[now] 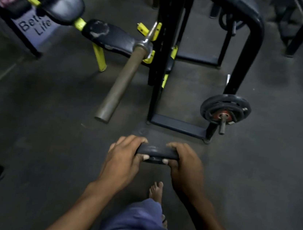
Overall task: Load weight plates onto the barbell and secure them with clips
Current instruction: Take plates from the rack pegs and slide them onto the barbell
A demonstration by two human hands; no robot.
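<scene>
Barely started by the looks of it: left hand and right hand have fingers curled round the small black round weight plate, carried edge-on above the floor, while the bare brownish steel barbell sleeve has no plates or clips yet.

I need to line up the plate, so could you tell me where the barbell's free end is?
In the head view, the bare sleeve points at the person, upper left of the held plate, beside the black rack upright.
</scene>
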